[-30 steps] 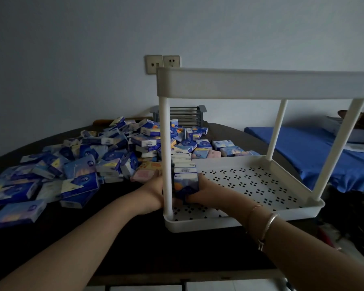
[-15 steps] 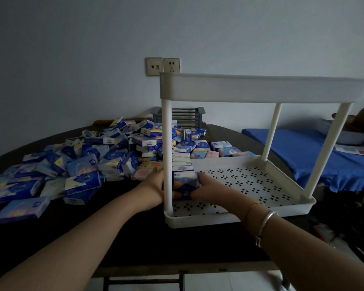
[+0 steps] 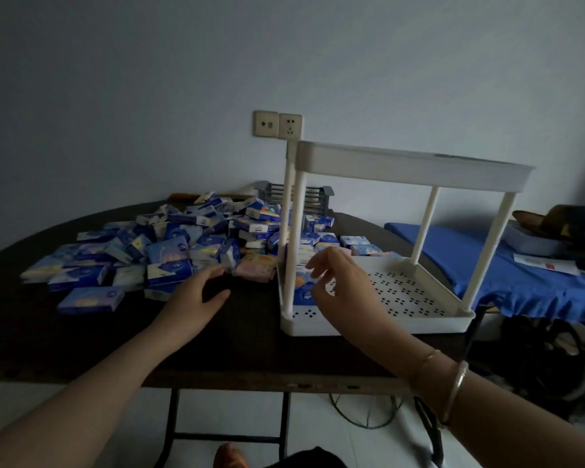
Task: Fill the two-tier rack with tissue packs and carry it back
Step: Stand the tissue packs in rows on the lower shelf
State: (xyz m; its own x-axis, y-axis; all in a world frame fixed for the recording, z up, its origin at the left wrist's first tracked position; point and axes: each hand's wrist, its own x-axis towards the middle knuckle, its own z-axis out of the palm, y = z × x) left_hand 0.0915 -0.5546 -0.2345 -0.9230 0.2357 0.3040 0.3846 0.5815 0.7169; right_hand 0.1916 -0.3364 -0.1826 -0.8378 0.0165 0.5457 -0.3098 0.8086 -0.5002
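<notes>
1. The left hand (image 3: 196, 300) is reaching out flat and low over the dark table (image 3: 81, 336), palm down. Its fingers are loose and a little spread, and they are holding nothing. The fingertips are pointing at the near edge of the pile of tissue packs (image 3: 169, 251).
2. The right hand (image 3: 343, 288) is hanging in the air just in front of the near left corner of the white two-tier rack (image 3: 416, 170). The wrist is lifted and the fingers are bending down softly. They are holding nothing. Two bangles (image 3: 453, 386) are sitting on that wrist.
3. The rack is standing upright on the right part of the table.
4. A row of tissue packs (image 3: 303, 282) is standing along the left side of the rack's bottom shelf, just behind the right hand's fingers.
5. The big pile of packs is lying on the far left of the table, spreading up to the rack's left side.
6. A blue cloth (image 3: 507, 275) is lying to the right, behind the rack.
</notes>
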